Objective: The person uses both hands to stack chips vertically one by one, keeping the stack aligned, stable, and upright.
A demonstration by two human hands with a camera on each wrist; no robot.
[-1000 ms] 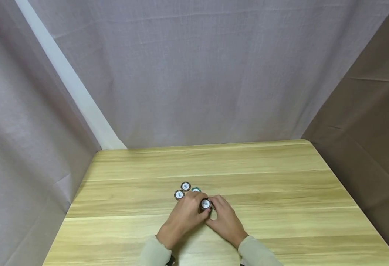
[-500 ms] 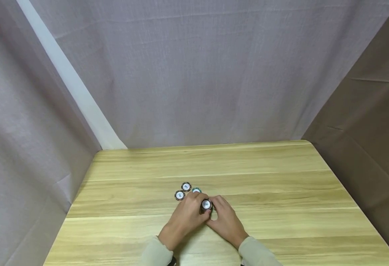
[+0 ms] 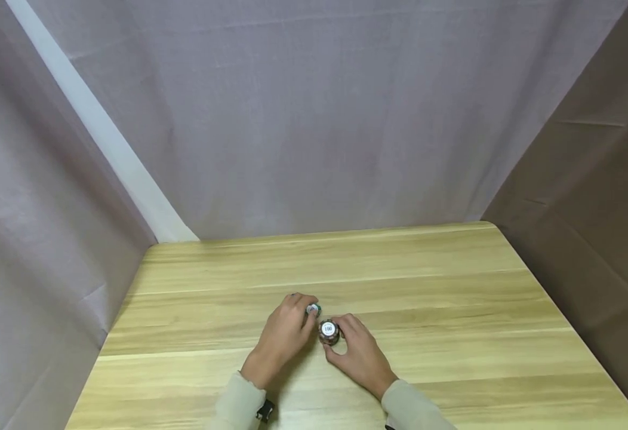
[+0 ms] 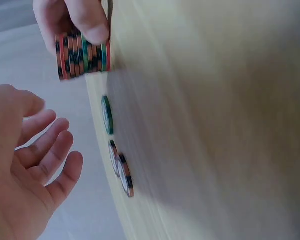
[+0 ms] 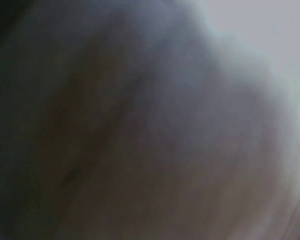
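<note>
A tall stack of poker chips, topped by a dark chip marked 100, stands near the middle front of the table. My right hand grips this stack between thumb and fingers; in the left wrist view its edges show black, orange, green and red bands. To the left, my left hand hovers with loosely bent fingers, holding nothing. Just beyond its thumb lies a green chip, flat on the table. Two dark chips lie beside it, hidden under the left hand in the head view.
The wooden table spreads around both hands. Grey cloth hangs behind it and at the left, and brown cloth at the right. The right wrist view is dark and blurred.
My left hand has left the stack and moved left and away from me, over the loose chips. My right hand keeps its grip on the stack, which is now more exposed.
</note>
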